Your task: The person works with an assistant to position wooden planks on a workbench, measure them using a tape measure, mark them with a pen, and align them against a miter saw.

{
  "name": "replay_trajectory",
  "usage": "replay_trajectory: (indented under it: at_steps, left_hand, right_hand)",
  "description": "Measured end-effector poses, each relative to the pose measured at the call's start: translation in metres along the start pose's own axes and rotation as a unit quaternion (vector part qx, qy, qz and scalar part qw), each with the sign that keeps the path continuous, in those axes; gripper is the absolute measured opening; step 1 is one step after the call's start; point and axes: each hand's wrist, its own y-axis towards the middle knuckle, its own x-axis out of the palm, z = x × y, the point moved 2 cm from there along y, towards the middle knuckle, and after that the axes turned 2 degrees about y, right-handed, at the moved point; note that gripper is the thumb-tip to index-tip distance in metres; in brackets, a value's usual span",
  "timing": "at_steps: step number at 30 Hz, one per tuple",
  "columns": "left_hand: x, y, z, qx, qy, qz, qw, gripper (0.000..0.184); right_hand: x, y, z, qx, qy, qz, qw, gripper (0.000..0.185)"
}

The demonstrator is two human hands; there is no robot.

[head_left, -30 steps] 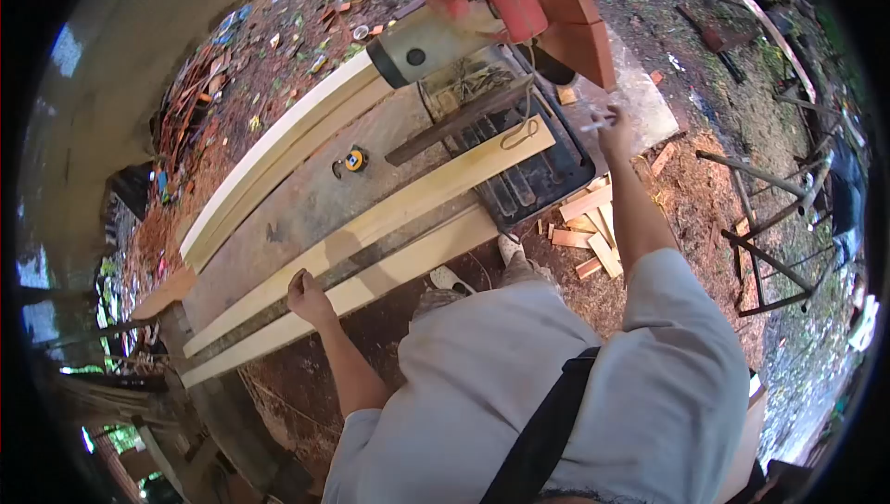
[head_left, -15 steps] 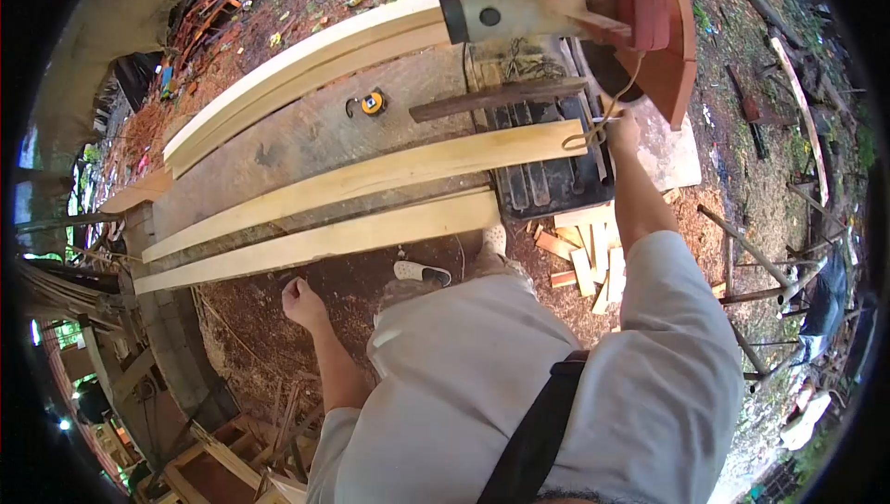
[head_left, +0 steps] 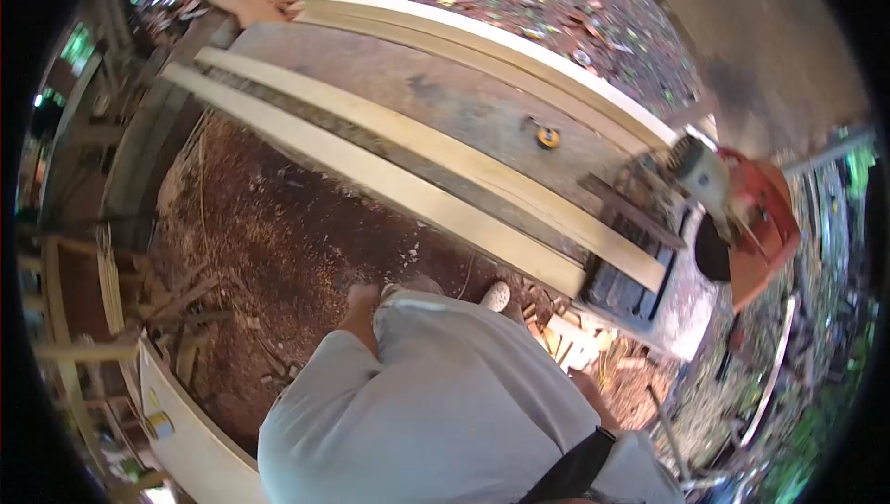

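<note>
In the head view, the left hand point(head_left: 362, 296) hangs beside the leg and the right hand point(head_left: 579, 380) is low by the shirt, near the wood offcuts point(head_left: 573, 341) — I cannot tell how open either is, or whether it holds anything. The nearer board point(head_left: 380, 173) and the farther board point(head_left: 464, 163) lie lengthwise on the table point(head_left: 417, 87), the farther one reaching over the black base point(head_left: 616, 293) beside the red-guarded saw point(head_left: 762, 216). A tape measure point(head_left: 548, 137) rests beyond them — near a dark wood strip point(head_left: 632, 210).
</note>
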Motion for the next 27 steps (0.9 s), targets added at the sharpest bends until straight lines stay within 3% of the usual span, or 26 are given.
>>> replay_trajectory:
  at_steps: [1, 2, 3, 4, 5, 6, 7, 8, 9, 11, 12, 13, 15, 16, 17, 18, 21, 22, 23, 26, 27]
  left_hand:
    - [0.004, 0.016, 0.010, 0.023, -0.023, -0.033, 0.999, 0.052]
    - [0.011, 0.038, 0.017, 0.050, -0.056, -0.073, 0.995, 0.053]
    - [-0.006, 0.037, 0.045, 0.080, -0.102, -0.121, 0.984, 0.054]
    - [-0.026, 0.022, 0.058, 0.073, -0.146, -0.097, 0.982, 0.047]
    - [-0.107, -0.060, 0.112, 0.069, -0.189, -0.072, 0.977, 0.040]
    - [-0.094, -0.033, 0.107, 0.107, -0.212, -0.105, 0.966, 0.045]
    - [-0.085, -0.010, 0.103, 0.142, -0.237, -0.140, 0.951, 0.049]
    - [-0.089, -0.003, 0.102, 0.161, -0.226, -0.141, 0.950, 0.049]
    - [-0.096, 0.002, 0.101, 0.177, -0.216, -0.139, 0.950, 0.048]
    - [-0.126, -0.001, 0.083, 0.220, -0.134, -0.104, 0.961, 0.047]
    - [-0.142, -0.004, 0.068, 0.247, -0.079, -0.077, 0.963, 0.044]
    - [-0.153, -0.005, 0.049, 0.271, -0.021, -0.054, 0.961, 0.042]
    - [-0.160, 0.006, -0.005, 0.280, 0.109, -0.094, 0.949, 0.040]
    - [-0.162, 0.018, -0.033, 0.226, 0.113, -0.124, 0.960, 0.041]
    - [-0.160, 0.032, -0.060, 0.177, 0.115, -0.156, 0.965, 0.043]
    - [-0.159, 0.039, -0.091, 0.206, 0.058, -0.090, 0.973, 0.044]
    - [-0.174, 0.050, -0.173, 0.084, 0.009, -0.057, 0.995, 0.037]
    - [-0.179, 0.048, -0.199, 0.031, -0.006, -0.048, 0.998, 0.035]
    - [-0.184, 0.044, -0.222, -0.024, -0.016, -0.039, 0.999, 0.032]
    - [-0.180, 0.030, -0.256, -0.082, 0.004, -0.026, 0.996, 0.027]
    - [-0.175, 0.029, -0.254, -0.062, 0.041, -0.026, 0.997, 0.027]
  right_hand:
    - [0.026, 0.020, -0.013, 0.045, -0.103, -0.009, 0.994, 0.066]
    - [0.067, -0.006, -0.049, -0.021, -0.191, 0.035, 0.981, 0.061]
    - [0.098, -0.013, -0.083, -0.113, -0.370, 0.014, 0.922, 0.058]
    - [0.130, -0.023, -0.117, -0.208, -0.531, 0.028, 0.821, 0.054]
    - [0.164, -0.035, -0.142, -0.202, -0.479, 0.017, 0.854, 0.048]
    - [0.212, -0.072, -0.170, -0.196, -0.424, 0.007, 0.884, 0.042]
    - [0.265, -0.119, -0.191, -0.195, -0.442, -0.016, 0.876, 0.036]
    - [0.287, -0.101, -0.203, -0.239, -0.442, -0.072, 0.862, 0.035]
    - [0.309, -0.075, -0.217, -0.280, -0.443, -0.132, 0.842, 0.035]
    - [0.408, -0.159, -0.232, -0.392, -0.548, -0.085, 0.734, 0.029]
    - [0.423, -0.095, -0.239, -0.476, -0.506, -0.138, 0.705, 0.025]
    - [0.459, -0.102, -0.243, -0.480, -0.518, -0.157, 0.690, 0.025]
    - [0.525, -0.155, -0.244, -0.542, -0.339, -0.443, 0.629, 0.027]
    - [0.559, -0.202, -0.248, -0.543, -0.400, -0.452, 0.584, 0.025]
    - [0.589, -0.227, -0.253, -0.540, -0.405, -0.463, 0.575, 0.025]
    - [0.612, -0.243, -0.261, -0.510, -0.336, -0.437, 0.660, 0.024]
    - [0.652, -0.279, -0.303, -0.668, -0.360, -0.265, 0.595, 0.033]
    - [0.662, -0.259, -0.336, -0.544, -0.157, -0.373, 0.735, 0.038]
    - [0.670, -0.225, -0.381, -0.571, -0.142, -0.400, 0.703, 0.034]
    - [0.684, -0.248, -0.434, -0.742, -0.284, -0.070, 0.604, 0.031]
    - [0.695, -0.245, -0.451, -0.745, -0.287, -0.083, 0.597, 0.031]
